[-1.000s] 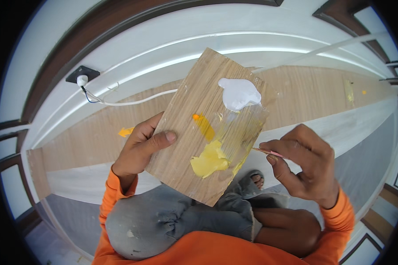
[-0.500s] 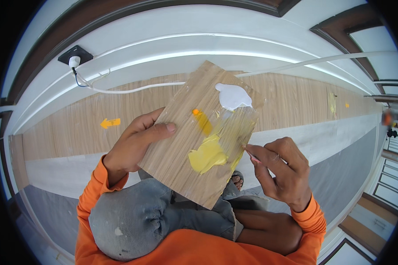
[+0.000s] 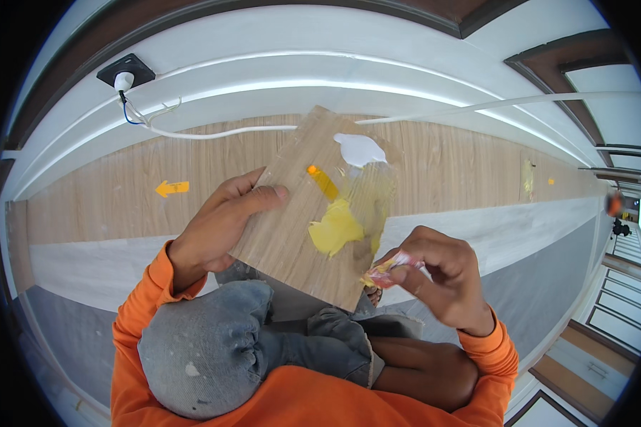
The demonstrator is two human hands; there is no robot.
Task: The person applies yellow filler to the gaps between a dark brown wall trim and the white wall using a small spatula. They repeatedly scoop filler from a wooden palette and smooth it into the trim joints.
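My left hand (image 3: 210,224) is closed on the left edge of a wood-grain board (image 3: 281,235), its thumb lying on the top face. The board is held tilted above my knees. On it are a white blob of paste (image 3: 361,150), a short orange-yellow streak (image 3: 324,183) and a pale yellow patch (image 3: 336,228). Thin yellow smears run along its right side. At the lower right edge, my right hand (image 3: 441,281) pinches a small flat pink-and-white piece (image 3: 389,270), smeared with yellow. Its kind is unclear. Its tip is close to the board's edge; contact cannot be made out.
Beyond the board runs a wood-grain strip (image 3: 114,192) with an orange arrow sticker (image 3: 172,188) and a yellow smear (image 3: 528,178) at right. A white cable (image 3: 221,133) crosses behind, from a plug in a black socket (image 3: 126,71). My jeans-clad knee (image 3: 199,349) is below.
My right hand has moved down and slightly left along the board's edge, turning the pink-and-white piece so its smeared face shows. The board has shifted slightly left, and the yellow patch has changed shape.
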